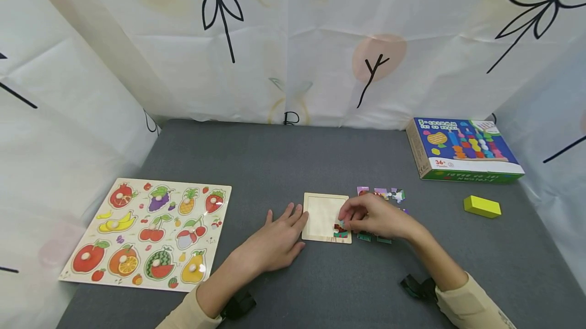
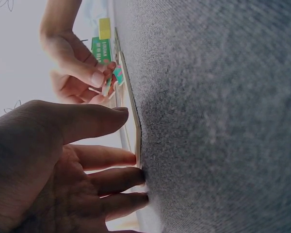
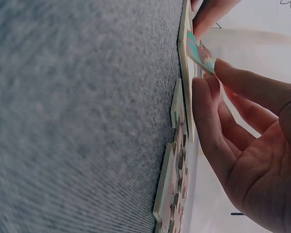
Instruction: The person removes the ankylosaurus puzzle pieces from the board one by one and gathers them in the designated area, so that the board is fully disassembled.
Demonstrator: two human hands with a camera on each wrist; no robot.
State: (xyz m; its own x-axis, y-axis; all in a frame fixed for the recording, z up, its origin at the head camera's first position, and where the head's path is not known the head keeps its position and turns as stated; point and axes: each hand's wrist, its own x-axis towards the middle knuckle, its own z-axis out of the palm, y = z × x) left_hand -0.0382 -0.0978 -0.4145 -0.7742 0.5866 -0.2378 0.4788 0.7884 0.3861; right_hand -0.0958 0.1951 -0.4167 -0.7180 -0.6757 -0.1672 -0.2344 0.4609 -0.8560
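A shallow wooden puzzle tray [image 1: 320, 214] lies on the grey table. My left hand [image 1: 279, 240] rests at its left side, fingers extended, fingertips right at the edge in the left wrist view. Over the tray's near right corner, my right hand [image 1: 373, 214] pinches a small jigsaw piece [image 3: 200, 54] between thumb and fingers. It shows turquoise and brown and is tilted against the tray in the right wrist view. Loose jigsaw pieces [image 1: 397, 195] lie just right of the tray, partly hidden beneath the right hand.
On the left lies a large fruit peg board [image 1: 169, 237], close to the left forearm. A blue and green toy box [image 1: 467, 151] sits at the back right, with a yellow block [image 1: 482, 207] in front. White printed cloth [image 1: 311, 80] hangs behind the table.
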